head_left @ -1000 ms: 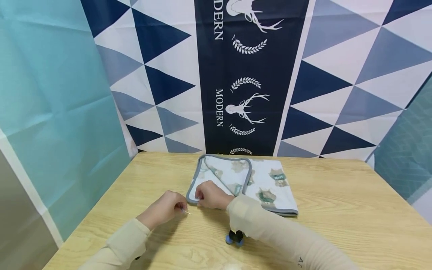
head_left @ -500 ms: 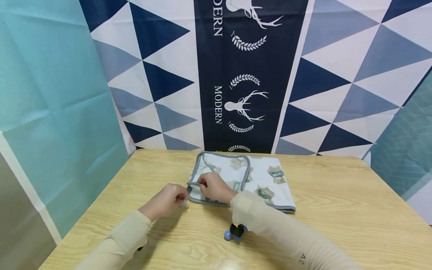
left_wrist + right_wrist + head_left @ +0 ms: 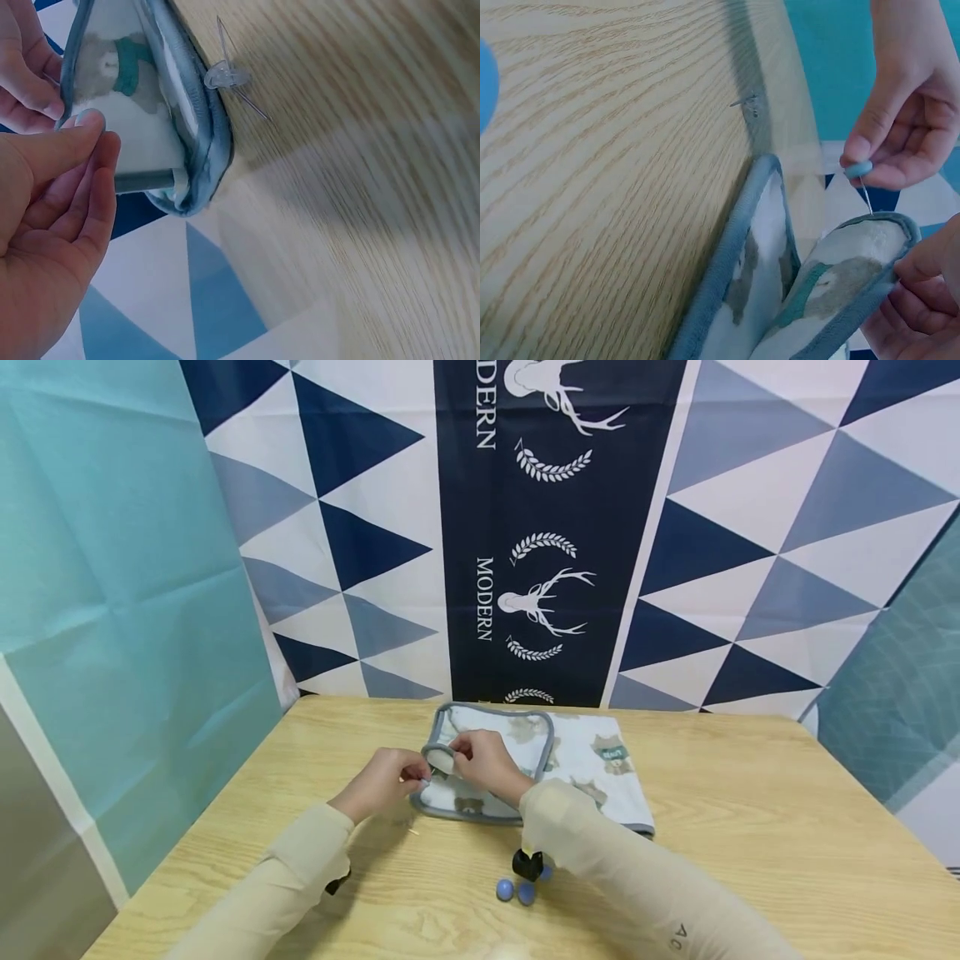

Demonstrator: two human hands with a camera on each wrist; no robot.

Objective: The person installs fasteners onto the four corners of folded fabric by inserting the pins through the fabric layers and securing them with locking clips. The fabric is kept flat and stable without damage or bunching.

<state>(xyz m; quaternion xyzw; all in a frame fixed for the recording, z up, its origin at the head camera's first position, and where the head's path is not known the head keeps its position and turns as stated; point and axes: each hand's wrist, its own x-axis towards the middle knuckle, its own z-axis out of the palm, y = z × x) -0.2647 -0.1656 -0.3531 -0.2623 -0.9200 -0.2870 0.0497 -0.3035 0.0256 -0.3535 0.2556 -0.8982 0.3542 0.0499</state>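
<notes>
My left hand (image 3: pixel 384 785) pinches a blue-headed pin (image 3: pixel 859 169) between thumb and fingers. Its thin shaft points down at the lifted corner of a folded blanket (image 3: pixel 480 802), white with bear prints and grey-blue edging. The tip meets the edging in the right wrist view; whether it pierces the cloth, I cannot tell. With thumb and fingers, my right hand (image 3: pixel 491 764) grips the edge of that raised corner, just right of the pin. On the table, below the blanket's near left corner, lies a small clear plastic piece (image 3: pixel 227 75) with a thin pointed pin.
Blue round pieces (image 3: pixel 505 889) lie on the wooden table (image 3: pixel 750 827) below the right sleeve. A black item (image 3: pixel 527 864) shows at the right cuff. Behind the table hangs a patterned curtain (image 3: pixel 525 527).
My right hand has lifted the blanket's near left corner and folded it back and up. My left hand has moved up and right with the pin, from beside the blanket to the raised corner.
</notes>
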